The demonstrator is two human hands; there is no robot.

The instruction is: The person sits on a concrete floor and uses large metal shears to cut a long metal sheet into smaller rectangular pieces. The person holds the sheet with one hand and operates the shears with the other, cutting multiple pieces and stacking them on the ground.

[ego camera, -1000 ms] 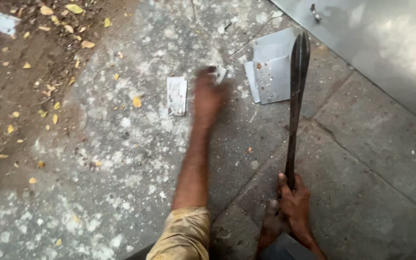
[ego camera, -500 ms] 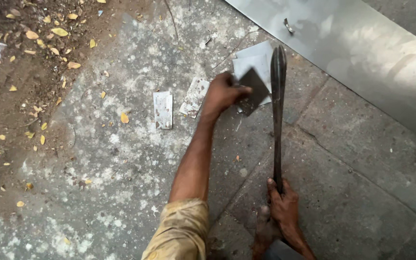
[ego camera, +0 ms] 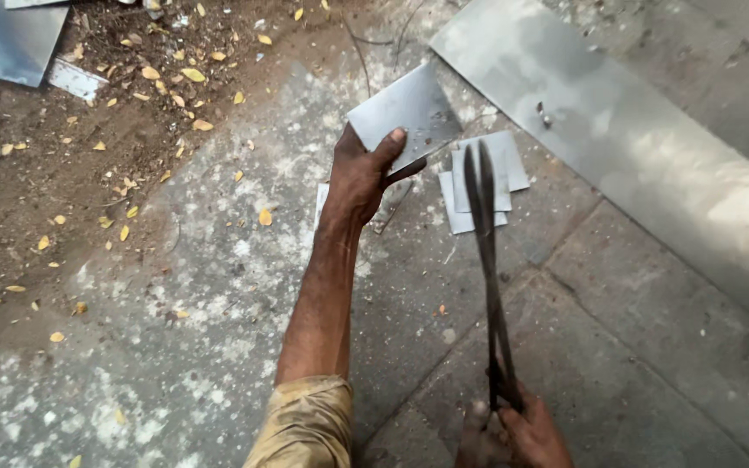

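A: Sheet-metal piece [ego camera: 409, 113], grey, roughly square, is sitting up off the ground at about 12 o'clock from you. Your left hand [ego camera: 359, 178] is pinching its near-left corner, thumb lying on top, the other fingers hidden beneath.

B: How is it handling?

A: Judging by how it is staying flat while held from one corner, it is thin but stiff, and light enough for a one-handed pinch. The face is looking smooth, so it is probably slippery, and the cut edges are likely sharp. You are gripping inside the corner instead of along the edge, which looks the safer hold.

B: And the other hand?

A: Your right hand [ego camera: 522, 429], down at 5 o'clock, is wrapping both handles of the long tin snips [ego camera: 485, 269]. The fingers are closed around the handles. The blades are pointing away toward 12 o'clock and lying nearly together, tips just right of the held piece, not biting it.

B: Anything underneath?

A: Cut metal pieces [ego camera: 478, 195] are lying overlapped on the stone paving [ego camera: 635, 347], directly below the snip tips. A long metal sheet [ego camera: 652, 147] is running from 12 toward 3 o'clock. Yellow fallen leaves [ego camera: 145, 74] are scattering across the dirt at 10 o'clock.
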